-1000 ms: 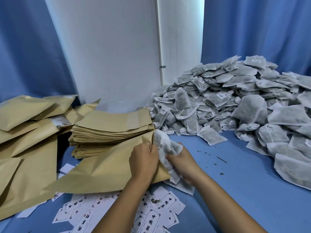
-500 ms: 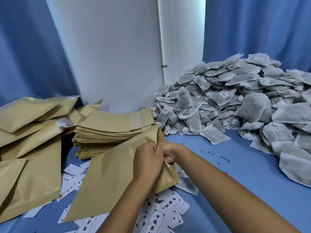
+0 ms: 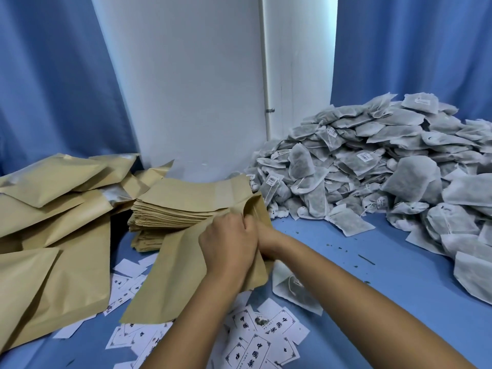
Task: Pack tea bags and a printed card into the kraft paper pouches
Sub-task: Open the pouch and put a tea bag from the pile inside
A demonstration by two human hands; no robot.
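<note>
Left hand [image 3: 226, 246] pinches the mouth edge of the pouch [image 3: 197, 272], its grip keeping the opening spread and tilted up off the tabletop [image 3: 372, 302]. Right hand [image 3: 266, 238] is mostly inside the mouth; its grip cannot be told, likely pushing tea bags down. Spare pouches [image 3: 186, 203] stacked just behind, tea bag heap [image 3: 372, 169] to the right, printed cards [image 3: 263, 336] beneath the forearms, all within reach.

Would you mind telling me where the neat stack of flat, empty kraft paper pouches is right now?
In the head view, the neat stack of flat kraft paper pouches sits left of centre on the blue table, against the white wall.
</note>
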